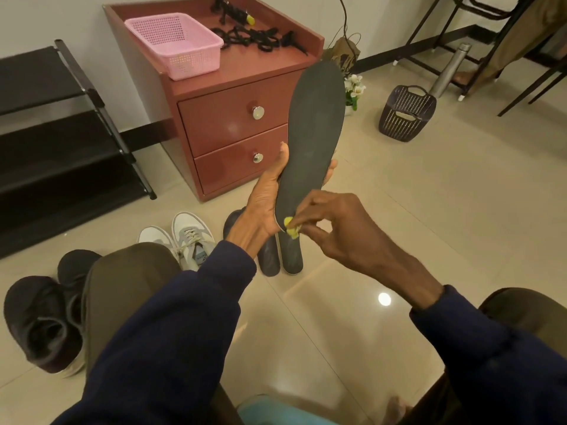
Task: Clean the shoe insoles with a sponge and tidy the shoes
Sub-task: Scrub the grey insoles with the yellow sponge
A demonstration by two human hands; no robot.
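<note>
Insole (313, 133), matte dark grey and long with a rounded toe, stood tilted toe-up in the middle of the head view, raised above the floor in front of the person's knees. The left hand (270, 204) gripped it low down, thumb lying along its left edge and fingers curled behind so that their tips showed at the right edge. The right hand (340, 228) pinched a small crumpled yellow sponge (291, 229) in its fingertips, pressed against the heel end of the insole, with the other fingers loosely bent. Directly below, two more dark insoles (270, 256) lay side by side on the glossy beige floor tiles (429, 210), partly hidden by the left wrist. Just beside them sat a pair of white sneakers (187, 237) with grey laces, and a pair of black shoes (40, 317) lay at the far left, near the person's knee. Behind the raised insole stood a reddish-brown two-drawer nightstand (233, 118) with round metal knobs; on its top were a pink perforated plastic basket (175, 44) and a tangle of black shoelaces (260, 41). A black shoe rack (46, 118) stood to the left against the wall. To the right were a small pot of white flowers (354, 87), a dark slotted plastic basket (406, 115) and a steel bottle (448, 72).
</note>
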